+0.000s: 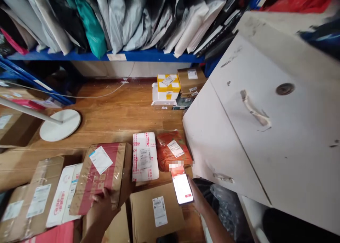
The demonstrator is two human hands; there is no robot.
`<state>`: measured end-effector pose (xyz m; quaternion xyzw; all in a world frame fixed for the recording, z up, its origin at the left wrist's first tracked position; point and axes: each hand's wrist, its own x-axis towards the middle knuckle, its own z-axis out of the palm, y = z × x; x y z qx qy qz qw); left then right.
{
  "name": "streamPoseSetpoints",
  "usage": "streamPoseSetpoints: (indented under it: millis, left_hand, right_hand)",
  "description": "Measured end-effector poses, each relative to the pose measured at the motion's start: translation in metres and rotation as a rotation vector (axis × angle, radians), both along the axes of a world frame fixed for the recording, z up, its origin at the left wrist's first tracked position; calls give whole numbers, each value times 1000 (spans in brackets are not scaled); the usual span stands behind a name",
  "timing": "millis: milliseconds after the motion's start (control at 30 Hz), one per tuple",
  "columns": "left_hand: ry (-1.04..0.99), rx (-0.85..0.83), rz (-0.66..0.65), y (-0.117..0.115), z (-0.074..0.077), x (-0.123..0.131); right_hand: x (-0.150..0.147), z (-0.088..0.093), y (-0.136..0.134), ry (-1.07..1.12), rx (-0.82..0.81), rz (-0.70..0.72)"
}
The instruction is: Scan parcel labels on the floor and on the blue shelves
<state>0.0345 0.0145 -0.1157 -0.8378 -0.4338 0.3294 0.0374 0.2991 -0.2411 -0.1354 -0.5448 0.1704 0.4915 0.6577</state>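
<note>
My left hand [101, 206] grips the near edge of a cardboard box with a red band [99, 179], its fingers curled on the top face. A white label is stuck on that box, and the box looks slightly tilted. In my right hand [196, 191] is a smartphone [182, 186] with a bright screen, held above the packages. Just beyond the phone lies an orange-red plastic-wrapped parcel [166, 152] with a label. A white parcel with red print [145, 158] sits beside it. Below the phone stands a brown carton [145, 207] with a white label.
Several more cartons [39, 200] stand at the left. A lamp-like round white base [60, 126] is on the wooden floor [111, 112]. Small boxes [168, 87] are stacked at the back. Bagged parcels [130, 20] fill a blue shelf [148, 55]. A white cabinet [239, 137] borders the right.
</note>
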Motion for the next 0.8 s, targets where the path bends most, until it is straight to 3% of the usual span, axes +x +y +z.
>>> streamPoseSetpoints:
  millis: [133,267,433,800]
  left_hand:
    - [93,-90,36,6,14,7]
    - [112,-89,4,8,11,6]
    - [100,-82,-18,8,6,3]
    - [161,-35,-52,8,14,12]
  right_hand:
    - [35,-3,27,2,64,37]
    - [55,4,40,31,125,79]
    - [61,4,49,46,165,115]
    - [69,-2,48,-20,154,164]
